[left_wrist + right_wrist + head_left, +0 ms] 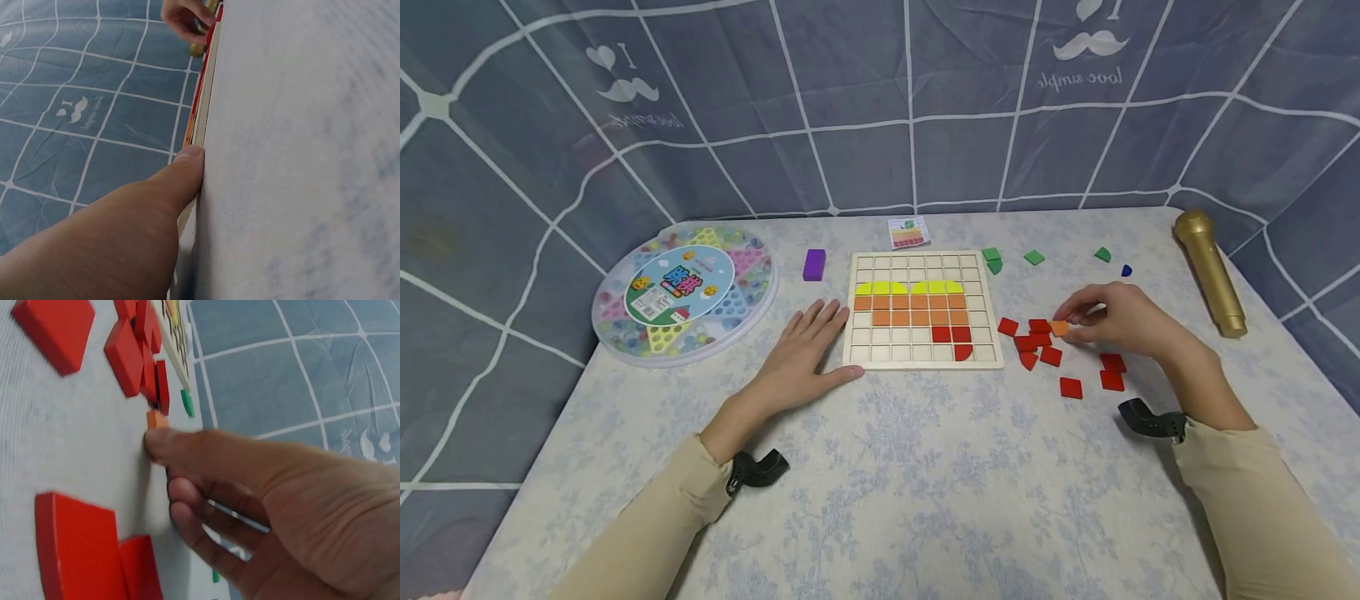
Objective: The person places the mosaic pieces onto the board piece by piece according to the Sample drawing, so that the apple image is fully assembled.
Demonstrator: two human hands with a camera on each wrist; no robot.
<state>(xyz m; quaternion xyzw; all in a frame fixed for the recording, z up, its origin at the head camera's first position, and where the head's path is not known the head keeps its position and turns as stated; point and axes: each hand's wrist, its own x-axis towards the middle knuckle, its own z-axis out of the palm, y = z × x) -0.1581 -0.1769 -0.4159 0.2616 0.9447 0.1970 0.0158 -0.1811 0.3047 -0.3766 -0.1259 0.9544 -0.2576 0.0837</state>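
A square wooden grid board (895, 353) lies mid-table, with a row of yellow tiles (898, 288), two rows of orange tiles (917, 310) and a few red tiles at its lower right. My left hand (801, 354) lies flat with fingers spread along the board's left side; its thumb touches the lower left corner, as the left wrist view also shows. To the right of the board, my right hand (1116, 317) pinches an orange square tile (1059, 328) between thumb and fingers. Several loose red tiles (1051, 357) lie around that hand, some overlapping.
Behind the board lies a small pattern card (909, 232). Green tiles (1034, 257) and a small blue tile (1126, 271) are at the back right, near a gold microphone-shaped object (1212, 273). To the left are a purple block (814, 265) and a round bead box (685, 292).
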